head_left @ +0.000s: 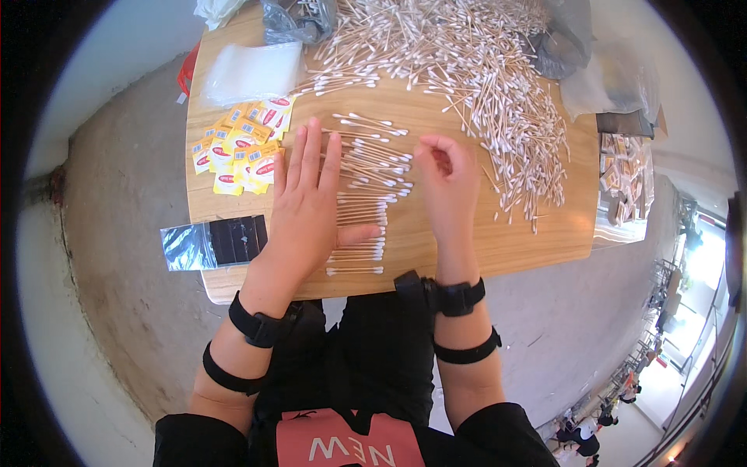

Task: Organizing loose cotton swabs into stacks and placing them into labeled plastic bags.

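Mid-frame, the left hand (307,204) lies flat, fingers spread wide, beside the swab row (366,194) on the surface (467,241). The right hand (447,183) curls loosely, apparently empty. Best to keep swab tips aligned, adding a few at a time.

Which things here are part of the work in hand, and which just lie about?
In hand:
left hand, flat beside the row
right hand, fingers curled
swab row, lined up between the hands
swab heap, loose

Lying about:
yellow packets
clear bags
dark pouch at the table edge
grey bags
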The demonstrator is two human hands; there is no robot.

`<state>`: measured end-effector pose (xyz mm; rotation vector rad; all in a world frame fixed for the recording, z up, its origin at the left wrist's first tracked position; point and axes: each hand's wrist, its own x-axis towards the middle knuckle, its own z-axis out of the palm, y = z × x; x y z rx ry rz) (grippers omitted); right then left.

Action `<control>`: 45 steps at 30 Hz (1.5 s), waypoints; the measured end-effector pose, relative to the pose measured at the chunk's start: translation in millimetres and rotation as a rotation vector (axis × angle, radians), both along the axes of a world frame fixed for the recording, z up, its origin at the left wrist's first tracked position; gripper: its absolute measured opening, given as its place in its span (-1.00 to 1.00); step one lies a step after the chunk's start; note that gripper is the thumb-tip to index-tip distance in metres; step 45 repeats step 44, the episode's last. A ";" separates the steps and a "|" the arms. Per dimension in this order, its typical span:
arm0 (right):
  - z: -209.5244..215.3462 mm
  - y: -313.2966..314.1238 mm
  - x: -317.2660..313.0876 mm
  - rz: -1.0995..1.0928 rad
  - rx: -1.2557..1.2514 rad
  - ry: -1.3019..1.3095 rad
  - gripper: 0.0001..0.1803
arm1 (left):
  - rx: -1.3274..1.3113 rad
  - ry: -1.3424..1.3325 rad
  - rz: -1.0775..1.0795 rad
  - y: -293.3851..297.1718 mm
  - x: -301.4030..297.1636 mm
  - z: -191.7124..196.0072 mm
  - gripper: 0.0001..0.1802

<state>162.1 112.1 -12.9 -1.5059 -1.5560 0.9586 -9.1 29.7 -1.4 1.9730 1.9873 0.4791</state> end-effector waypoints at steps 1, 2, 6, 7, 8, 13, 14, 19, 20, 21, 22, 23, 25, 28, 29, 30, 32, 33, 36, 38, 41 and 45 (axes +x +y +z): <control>3.7 -8.0 -0.1 0.031 -0.036 -0.107 -0.79 | 0.001 -0.014 0.003 -4.5 -2.1 -1.7 0.38; 4.8 -14.5 1.5 0.030 -0.038 -0.107 -0.79 | -0.001 -0.014 0.002 -6.9 -0.8 0.1 0.38; 7.3 -26.0 0.3 0.176 0.116 -0.153 -0.81 | -0.056 -0.001 -0.054 -11.9 5.3 3.6 0.37; 8.2 -26.6 -0.5 0.174 0.061 -0.100 -0.81 | -0.050 0.014 -0.062 -12.6 6.3 3.2 0.37; 8.4 -26.4 -0.3 0.175 0.061 -0.099 -0.81 | -0.050 0.014 -0.061 -12.8 7.8 3.9 0.37; 1.8 -22.8 8.3 0.276 0.201 -0.158 -0.85 | -0.082 0.022 -0.071 -14.8 11.3 2.6 0.41; 0.6 -23.1 8.4 0.277 0.200 -0.158 -0.85 | -0.083 0.021 -0.071 -15.3 11.4 2.3 0.41; 5.4 -24.4 3.5 0.217 0.067 -0.057 -0.87 | -0.088 0.007 -0.066 -17.1 11.5 2.9 0.40; 7.8 -24.0 2.4 0.217 0.066 -0.056 -0.87 | -0.090 0.008 -0.067 -17.3 11.4 3.7 0.40; 10.1 -23.2 1.2 0.220 0.060 -0.083 -0.87 | -0.087 0.008 -0.051 -17.2 11.4 5.0 0.38; 10.8 -22.8 0.3 0.224 0.054 -0.109 -0.87 | -0.084 0.008 -0.035 -17.4 11.7 5.7 0.36; 10.8 -22.0 0.4 0.222 0.056 -0.111 -0.87 | -0.082 0.007 -0.037 -17.1 13.0 6.4 0.36; 9.4 -20.6 0.3 0.191 0.038 -0.088 -0.86 | -0.020 -0.025 -0.014 -16.2 15.8 7.6 0.35; 3.4 -21.0 1.3 0.184 0.062 -0.087 -0.86 | -0.059 -0.018 -0.090 -12.3 21.0 9.4 0.32; 3.7 -20.7 0.6 0.184 0.061 -0.087 -0.86 | -0.059 -0.018 -0.090 -10.9 22.0 8.6 0.32; 4.1 -20.3 -0.9 0.160 0.054 -0.109 -0.86 | -0.065 0.006 -0.098 -9.2 22.9 6.9 0.31; 3.1 -19.0 -3.3 0.134 0.049 -0.133 -0.85 | -0.068 0.029 -0.109 -7.0 24.2 5.6 0.29; 1.3 -18.0 -4.2 0.108 0.065 -0.155 -0.85 | -0.068 0.048 -0.099 -5.9 24.8 5.8 0.29; -0.2 -18.2 -5.5 0.044 0.071 -0.124 -0.86 | -0.083 0.084 -0.082 -2.7 31.1 9.2 0.30; 0.0 -18.8 -5.0 0.007 0.062 -0.071 -0.86 | -0.099 0.101 -0.074 -2.0 33.0 11.9 0.30; 2.6 -19.3 -3.9 0.042 0.055 -0.086 -0.88 | -0.102 0.048 -0.118 -3.9 32.3 11.3 0.36; 8.8 -19.1 -3.4 0.061 0.029 -0.119 -0.87 | -0.124 0.026 -0.142 -8.8 29.4 5.6 0.38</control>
